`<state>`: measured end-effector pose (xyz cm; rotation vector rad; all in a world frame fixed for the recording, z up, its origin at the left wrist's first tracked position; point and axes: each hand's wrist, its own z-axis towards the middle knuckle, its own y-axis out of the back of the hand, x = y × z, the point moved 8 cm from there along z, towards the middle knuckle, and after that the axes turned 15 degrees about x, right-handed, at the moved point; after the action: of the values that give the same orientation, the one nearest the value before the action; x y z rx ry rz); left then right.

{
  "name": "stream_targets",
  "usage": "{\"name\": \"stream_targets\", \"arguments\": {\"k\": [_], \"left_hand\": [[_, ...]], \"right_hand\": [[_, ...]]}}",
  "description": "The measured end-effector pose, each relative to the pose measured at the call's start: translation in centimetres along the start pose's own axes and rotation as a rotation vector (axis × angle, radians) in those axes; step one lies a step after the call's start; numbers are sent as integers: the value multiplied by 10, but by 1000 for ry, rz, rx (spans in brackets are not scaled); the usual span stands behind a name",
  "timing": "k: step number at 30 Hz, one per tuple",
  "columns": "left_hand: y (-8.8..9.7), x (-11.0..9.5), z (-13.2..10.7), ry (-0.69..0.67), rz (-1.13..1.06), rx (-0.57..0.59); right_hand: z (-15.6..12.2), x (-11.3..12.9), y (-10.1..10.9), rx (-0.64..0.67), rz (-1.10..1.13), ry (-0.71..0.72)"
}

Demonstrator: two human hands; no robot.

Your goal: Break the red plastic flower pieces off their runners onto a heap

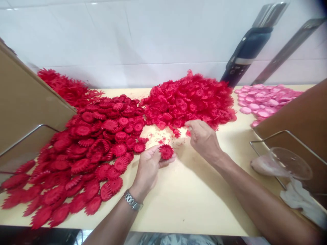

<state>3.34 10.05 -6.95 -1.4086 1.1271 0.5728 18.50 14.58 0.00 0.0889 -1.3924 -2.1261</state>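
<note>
In the head view, my left hand [150,161] pinches a round red flower piece [166,151] with a notched edge, held a little above the table. My right hand [203,137] has its fingers closed at the front edge of a heap of small red flower pieces [189,100]. A bit of red shows at its fingertips, but what they grip is too small to make out. Left of my left hand spreads a large pile of layered round red flower pieces [97,153].
Spiky red pieces [68,90] lie at the back left beside a cardboard panel [30,95]. Pink discs [265,98] lie at the back right. On the right stand a brown box [298,122], a metal wire frame [286,136] and a clear plastic cup [288,163]. A dark device [245,51] leans against the wall.
</note>
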Motion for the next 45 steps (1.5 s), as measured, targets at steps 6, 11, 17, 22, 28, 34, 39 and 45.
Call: {"name": "stream_targets", "arguments": {"k": [6, 11, 17, 22, 28, 34, 39, 45], "left_hand": [[-3, -3, 2, -41, 54, 21], [-4, 1, 2, -10, 156, 29], [3, -2, 0, -7, 77, -42], [-2, -3, 1, -17, 7, 12], [-12, 0, 1, -16, 26, 129], [-9, -1, 0, -66, 62, 88], [0, -4, -1, -134, 137, -10], [5, -6, -3, -108, 48, -36]], "right_hand": [[-2, 43, -6, 179, 264, 264], [-6, 54, -25, 224, 271, 302], [1, -20, -3, 36, -88, -129], [1, 5, 1, 80, 102, 6], [-4, 51, -33, 404, 543, 121], [-4, 55, -30, 363, 627, 169], [-10, 57, -27, 192, 264, 237], [-1, 0, -7, 74, -167, -35]]}}
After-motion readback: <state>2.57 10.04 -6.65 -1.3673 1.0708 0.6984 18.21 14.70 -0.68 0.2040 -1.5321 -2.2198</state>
